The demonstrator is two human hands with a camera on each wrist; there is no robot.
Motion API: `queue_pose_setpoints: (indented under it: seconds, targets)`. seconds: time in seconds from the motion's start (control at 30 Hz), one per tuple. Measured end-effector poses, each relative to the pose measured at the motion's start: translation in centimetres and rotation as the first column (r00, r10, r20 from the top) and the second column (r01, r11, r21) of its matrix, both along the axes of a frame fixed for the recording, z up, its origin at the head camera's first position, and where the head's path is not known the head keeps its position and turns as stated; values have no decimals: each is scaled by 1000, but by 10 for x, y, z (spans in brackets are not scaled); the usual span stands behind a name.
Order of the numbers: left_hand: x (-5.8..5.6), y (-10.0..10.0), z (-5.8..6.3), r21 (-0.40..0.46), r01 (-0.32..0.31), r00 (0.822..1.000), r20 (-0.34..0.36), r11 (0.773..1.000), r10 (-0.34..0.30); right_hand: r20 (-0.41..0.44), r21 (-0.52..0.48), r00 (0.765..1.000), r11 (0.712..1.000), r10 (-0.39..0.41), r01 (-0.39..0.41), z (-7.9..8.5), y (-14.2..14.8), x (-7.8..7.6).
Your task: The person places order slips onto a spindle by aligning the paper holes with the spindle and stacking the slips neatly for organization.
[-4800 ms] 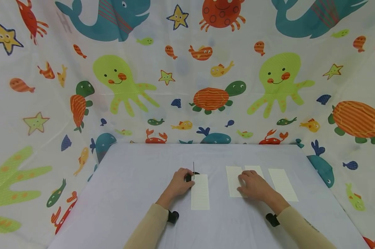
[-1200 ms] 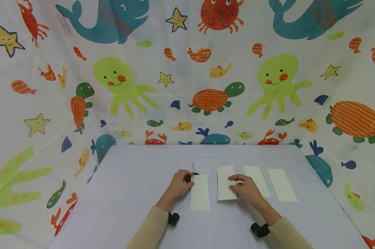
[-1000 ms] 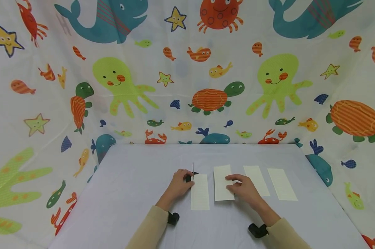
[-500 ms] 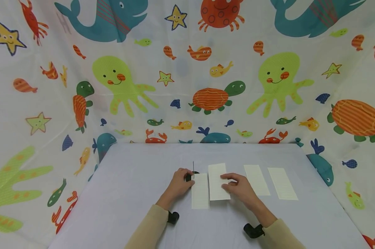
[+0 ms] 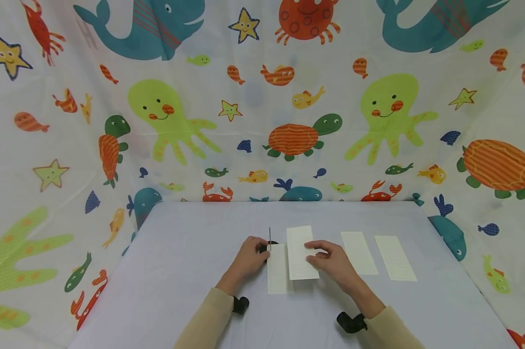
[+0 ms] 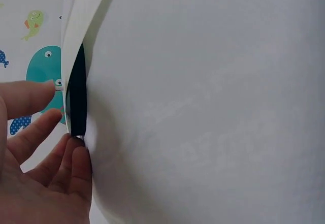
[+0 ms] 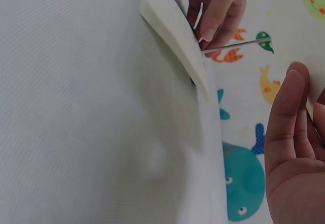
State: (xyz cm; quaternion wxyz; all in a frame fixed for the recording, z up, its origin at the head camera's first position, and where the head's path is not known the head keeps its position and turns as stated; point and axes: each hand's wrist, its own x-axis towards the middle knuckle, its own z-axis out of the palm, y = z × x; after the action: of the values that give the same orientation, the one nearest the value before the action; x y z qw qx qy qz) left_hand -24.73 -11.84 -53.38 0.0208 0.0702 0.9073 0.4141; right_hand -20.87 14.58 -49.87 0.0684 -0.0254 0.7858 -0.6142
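Note:
A paper spike with a black base (image 6: 77, 92) and thin upright metal rod (image 7: 236, 46) stands mid-table. My left hand (image 5: 247, 257) grips the edge of that base, thumb and fingers around its left side. Over the base, with its top end at the rod, lies a lined paper slip (image 5: 278, 281). My right hand (image 5: 332, 264) pinches another lined slip (image 5: 298, 257) by its right edge, between thumb and fingers. That slip is raised off the table, just right of the rod, and overlaps the first slip in the head view.
Two more lined slips, one nearer (image 5: 359, 253) and one farther right (image 5: 395, 258), lie flat on the white-covered table (image 5: 193, 242). A curtain (image 5: 254, 97) printed with sea animals hangs behind and beside the table. Black cameras sit on both wrists.
My right hand has picked up the leftmost of three slips on the right and carried it leftward toward the rod. My left hand stays at the base.

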Motion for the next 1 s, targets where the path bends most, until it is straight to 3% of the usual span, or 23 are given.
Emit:
queue_pose_setpoints:
  seconds: [0.3,0.6,1.0]
  targets:
    - [5,-5,10,84,-79,997,12,993,78,-17,-26,999,999,37,-38,7,-5,1]
    - [4,-7,19,135,-104,993,-48,985,111,-45,-66,996,995,75,-78,15,-11,2]
    - [2,-6,35,240,-153,987,-13,959,161,-68,-98,995,992,79,-85,27,-22,3]
